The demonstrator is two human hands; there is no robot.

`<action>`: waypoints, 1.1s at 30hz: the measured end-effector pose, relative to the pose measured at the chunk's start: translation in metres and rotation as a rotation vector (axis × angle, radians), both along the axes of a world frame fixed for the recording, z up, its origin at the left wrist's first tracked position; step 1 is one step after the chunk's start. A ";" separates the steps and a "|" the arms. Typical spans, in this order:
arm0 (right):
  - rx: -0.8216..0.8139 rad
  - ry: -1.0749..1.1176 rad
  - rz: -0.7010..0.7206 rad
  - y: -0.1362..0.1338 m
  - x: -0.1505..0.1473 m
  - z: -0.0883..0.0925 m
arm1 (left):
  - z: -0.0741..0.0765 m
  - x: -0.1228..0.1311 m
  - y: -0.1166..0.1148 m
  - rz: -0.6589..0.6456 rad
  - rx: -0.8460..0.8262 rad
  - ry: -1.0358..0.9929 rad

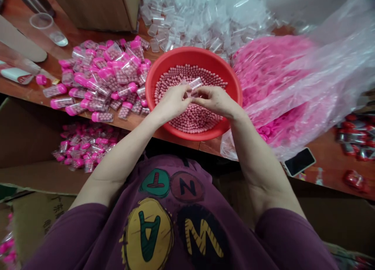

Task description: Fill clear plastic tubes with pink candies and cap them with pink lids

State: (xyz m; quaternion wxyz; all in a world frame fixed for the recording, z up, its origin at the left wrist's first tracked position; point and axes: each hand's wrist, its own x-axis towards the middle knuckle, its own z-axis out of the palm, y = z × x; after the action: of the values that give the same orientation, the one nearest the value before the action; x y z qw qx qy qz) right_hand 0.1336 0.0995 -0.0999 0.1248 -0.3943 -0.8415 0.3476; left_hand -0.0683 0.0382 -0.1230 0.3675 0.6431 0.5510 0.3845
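Note:
Over a red basin [234,80] of small pink beads [193,119], my two hands meet with fingertips close together. My left hand [173,101] is closed, thumb and fingers pinched on clear plastic. My right hand [216,100] is closed too, its fingers bent at a small clear plastic bottle [195,83] that lies tilted between the hands. Fingers partly cover the clear plastic, so I cannot tell whether there is more than one bottle. Left of the basin lies a heap of bead-filled bottles with pink caps [113,69].
Behind the basin are many clear empty bottles [211,16]. A clear bag [328,63] of pink caps [272,63] stands right, near a phone [299,161]. Below the table edge, a cardboard box [26,145] holds more capped bottles. A clear cup [48,28] lies at left.

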 end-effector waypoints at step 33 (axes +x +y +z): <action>0.240 -0.651 0.089 -0.025 0.000 -0.012 | 0.017 0.009 -0.003 0.557 -0.127 -0.691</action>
State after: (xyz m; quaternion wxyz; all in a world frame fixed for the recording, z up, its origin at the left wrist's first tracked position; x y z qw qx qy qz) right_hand 0.1341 0.0741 -0.1121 -0.1202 -0.4299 -0.8884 0.1074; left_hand -0.0596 0.0351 -0.1061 0.4511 0.2802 0.5707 0.6263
